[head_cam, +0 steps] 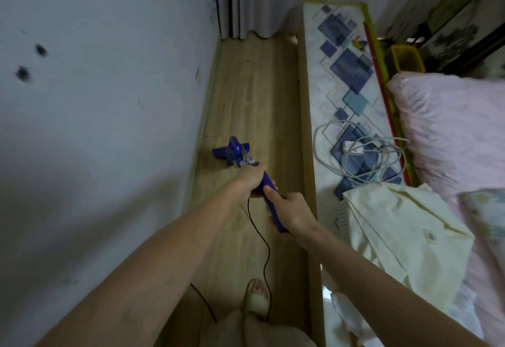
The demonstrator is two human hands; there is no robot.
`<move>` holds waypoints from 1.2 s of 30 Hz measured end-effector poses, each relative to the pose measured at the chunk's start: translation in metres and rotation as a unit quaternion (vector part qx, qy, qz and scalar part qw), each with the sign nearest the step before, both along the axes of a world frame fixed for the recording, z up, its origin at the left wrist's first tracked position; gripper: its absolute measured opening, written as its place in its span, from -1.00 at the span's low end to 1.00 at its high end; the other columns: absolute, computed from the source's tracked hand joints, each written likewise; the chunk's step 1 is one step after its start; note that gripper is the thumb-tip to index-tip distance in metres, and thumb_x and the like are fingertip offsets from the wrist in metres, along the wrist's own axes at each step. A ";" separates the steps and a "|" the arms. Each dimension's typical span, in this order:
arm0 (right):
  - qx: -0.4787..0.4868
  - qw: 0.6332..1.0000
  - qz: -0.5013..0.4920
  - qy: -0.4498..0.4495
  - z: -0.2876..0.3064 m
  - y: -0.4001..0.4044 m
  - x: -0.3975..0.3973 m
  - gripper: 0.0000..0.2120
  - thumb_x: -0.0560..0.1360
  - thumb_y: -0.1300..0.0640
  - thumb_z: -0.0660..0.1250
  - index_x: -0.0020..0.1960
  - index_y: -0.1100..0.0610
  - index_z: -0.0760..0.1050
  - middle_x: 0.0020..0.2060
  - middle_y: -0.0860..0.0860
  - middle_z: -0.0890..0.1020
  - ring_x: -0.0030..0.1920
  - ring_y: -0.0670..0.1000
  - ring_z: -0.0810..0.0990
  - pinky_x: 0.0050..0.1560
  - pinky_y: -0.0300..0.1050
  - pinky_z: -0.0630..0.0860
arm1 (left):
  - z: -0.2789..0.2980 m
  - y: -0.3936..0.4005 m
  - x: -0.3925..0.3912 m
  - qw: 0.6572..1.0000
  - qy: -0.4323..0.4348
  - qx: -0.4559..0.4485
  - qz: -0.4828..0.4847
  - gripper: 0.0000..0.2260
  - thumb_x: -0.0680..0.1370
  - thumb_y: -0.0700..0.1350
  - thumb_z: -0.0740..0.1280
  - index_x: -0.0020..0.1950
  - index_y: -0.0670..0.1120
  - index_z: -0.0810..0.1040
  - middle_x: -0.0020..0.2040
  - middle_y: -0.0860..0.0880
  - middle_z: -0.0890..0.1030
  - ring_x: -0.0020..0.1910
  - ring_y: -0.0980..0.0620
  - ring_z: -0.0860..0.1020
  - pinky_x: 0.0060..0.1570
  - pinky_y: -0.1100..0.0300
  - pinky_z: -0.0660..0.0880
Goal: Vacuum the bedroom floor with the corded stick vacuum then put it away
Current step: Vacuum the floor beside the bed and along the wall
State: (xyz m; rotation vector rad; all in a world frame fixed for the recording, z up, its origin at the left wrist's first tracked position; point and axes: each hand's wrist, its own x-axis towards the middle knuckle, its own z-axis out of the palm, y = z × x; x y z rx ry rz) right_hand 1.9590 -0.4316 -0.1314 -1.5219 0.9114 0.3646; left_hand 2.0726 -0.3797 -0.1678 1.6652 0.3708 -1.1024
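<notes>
A: Where's the blue stick vacuum [237, 155]?

B: On the wooden floor [254, 92] at about 12 o'clock from the person, head near the white wall [109, 100].

A: And the grip?

B: Left hand [250, 179] is curled round the handle higher up; right hand [289, 214] wraps its lower end.

A: The cord?

B: The black cord [266, 251] trails back toward 6 o'clock, past a sandalled foot [255, 298]. At 3 o'clock, a bed [451, 133] holds coiled white cables [363, 152].

Bare forearms, pale cream garment [246, 330] at the legs, cream open-toed slipper [256, 300].
</notes>
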 end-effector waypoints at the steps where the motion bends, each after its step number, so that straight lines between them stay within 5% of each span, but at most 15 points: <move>1: -0.007 1.000 0.003 0.005 0.007 0.000 -0.005 -0.62 0.59 -0.12 0.21 -0.09 0.21 0.47 -0.41 0.05 0.53 -0.50 -0.04 0.47 -0.45 -0.20 0.44 | 0.005 0.001 -0.005 1.000 0.003 -0.004 -0.002 -0.84 0.64 -0.10 0.17 0.02 -0.19 0.42 -0.30 -0.14 0.58 -0.38 -0.04 0.58 -0.24 0.06 0.58; 5: -0.037 0.999 0.012 0.027 0.036 0.004 -0.015 -0.56 0.59 -0.15 0.21 -0.06 0.26 0.47 -0.43 0.07 0.52 -0.53 -0.03 0.47 -0.51 -0.20 0.41 | 0.025 0.005 -0.019 1.000 0.008 -0.005 -0.004 -0.82 0.64 -0.08 0.20 -0.02 -0.19 0.41 -0.27 -0.15 0.57 -0.30 -0.05 0.58 -0.08 0.01 0.58; 12: -0.062 0.997 -0.007 0.044 0.056 0.012 -0.022 -0.55 0.59 -0.14 0.22 0.06 0.28 0.46 -0.46 0.06 0.52 -0.57 -0.06 0.45 -0.57 -0.24 0.39 | 0.030 0.011 -0.022 0.999 0.001 0.012 -0.048 -0.77 0.64 -0.02 0.18 -0.10 -0.13 0.45 -0.28 -0.08 0.57 -0.33 0.03 0.55 -0.55 0.21 0.49; 25: 0.025 0.999 -0.026 -0.015 0.004 0.013 0.024 -0.62 0.62 -0.13 0.13 -0.10 0.18 0.41 -0.41 0.05 0.50 -0.48 -0.03 0.46 -0.46 -0.18 0.42 | -0.020 0.010 0.025 0.999 -0.004 -0.044 0.023 -0.72 0.59 0.05 0.27 0.04 -0.17 0.53 -0.21 -0.11 0.64 -0.20 -0.05 0.62 0.02 0.02 0.59; 27: 0.020 1.000 -0.019 -0.013 -0.012 0.005 0.039 -0.62 0.62 -0.15 0.12 -0.08 0.16 0.41 -0.38 0.05 0.51 -0.47 -0.04 0.47 -0.45 -0.18 0.44 | -0.029 0.002 0.039 0.999 -0.011 -0.035 0.034 -0.69 0.59 0.07 0.26 0.09 -0.18 0.51 -0.15 -0.14 0.64 -0.18 -0.06 0.62 0.01 0.02 0.60; 33: 0.017 0.999 0.007 -0.027 -0.054 -0.014 0.080 -0.62 0.64 -0.14 0.08 0.04 0.17 0.42 -0.36 0.06 0.50 -0.47 -0.04 0.47 -0.42 -0.13 0.45 | -0.053 -0.021 0.077 0.998 -0.034 -0.019 0.039 -0.68 0.64 0.03 0.18 -0.21 -0.14 0.44 -0.48 -0.05 0.57 -0.36 -0.02 0.53 -0.15 0.08 0.53; 36: 0.013 0.999 0.017 -0.024 -0.066 -0.022 0.095 -0.60 0.64 -0.16 0.07 0.09 0.19 0.41 -0.35 0.06 0.50 -0.45 -0.03 0.48 -0.41 -0.14 0.46 | -0.059 -0.030 0.092 0.998 -0.045 -0.015 0.045 -0.68 0.65 0.00 0.17 -0.24 -0.14 0.43 -0.46 -0.07 0.56 -0.38 -0.02 0.52 -0.14 0.08 0.53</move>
